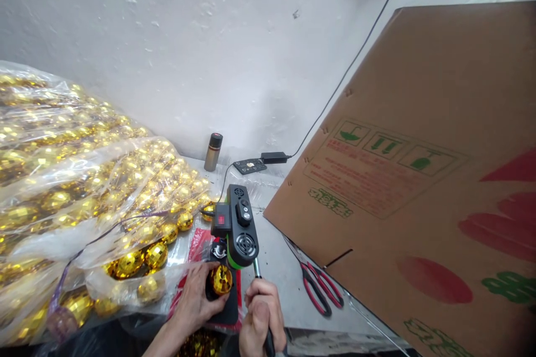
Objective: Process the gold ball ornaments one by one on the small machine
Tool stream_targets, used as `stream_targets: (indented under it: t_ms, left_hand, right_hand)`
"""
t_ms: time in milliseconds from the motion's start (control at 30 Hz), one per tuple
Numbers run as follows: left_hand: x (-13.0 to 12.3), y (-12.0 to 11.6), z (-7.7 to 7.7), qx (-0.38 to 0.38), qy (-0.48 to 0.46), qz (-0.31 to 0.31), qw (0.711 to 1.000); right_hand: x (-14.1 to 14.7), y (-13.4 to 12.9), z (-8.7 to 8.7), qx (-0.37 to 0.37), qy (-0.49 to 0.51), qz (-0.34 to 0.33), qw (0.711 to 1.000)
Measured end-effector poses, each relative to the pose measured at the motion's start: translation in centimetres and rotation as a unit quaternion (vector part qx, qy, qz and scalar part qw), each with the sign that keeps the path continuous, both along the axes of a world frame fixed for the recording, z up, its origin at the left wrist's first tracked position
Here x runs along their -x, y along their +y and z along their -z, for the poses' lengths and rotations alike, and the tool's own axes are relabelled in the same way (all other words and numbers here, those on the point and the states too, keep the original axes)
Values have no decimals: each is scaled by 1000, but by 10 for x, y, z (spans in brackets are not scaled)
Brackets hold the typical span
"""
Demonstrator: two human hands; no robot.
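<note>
My left hand has its thumb and fingers around a small gold mirror ball, which rests over a black base on a red plastic sheet. Closed in a fist, my right hand grips what looks like a screwdriver; its metal shaft points up and its black handle shows below the fist. Just beyond both hands stands a black device with round vents, a green lower edge and a small boxy part at its left. The screwdriver's tip is hidden near this device.
Clear plastic bags of gold mirror balls fill the left. A big cardboard box leans in on the right, with red-handled scissors beside it. A spray can and a cabled black adapter stand near the wall.
</note>
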State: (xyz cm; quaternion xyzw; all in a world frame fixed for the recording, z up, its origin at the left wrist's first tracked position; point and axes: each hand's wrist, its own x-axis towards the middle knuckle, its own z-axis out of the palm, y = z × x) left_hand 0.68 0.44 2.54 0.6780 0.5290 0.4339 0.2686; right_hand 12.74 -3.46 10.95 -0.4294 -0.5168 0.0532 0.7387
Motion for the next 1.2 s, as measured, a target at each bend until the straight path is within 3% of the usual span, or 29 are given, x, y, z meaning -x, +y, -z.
stream_targets:
  t_ms: [500,767,1067,1133,1200]
  left_hand:
    - [-2,1,2,10,-7,1,1000]
    - [-3,2,-2,16,-3,7,1000]
    - [-8,1,-4,25,-9,-4,1000]
    - [-8,2,-5,25,-10,-4,1000]
    - [-8,3,-6,22,-9,-3,1000]
  right_hand:
    - [-9,10,0,-70,-55,-10,996]
    - [-5,11,-1,-61,-39,-8,997]
    - [-7,12,13,-81,-79,24,993]
    - [-8,11,6,-84,-77,25,993]
    - [-11,9,-11,-59,-64,9,996]
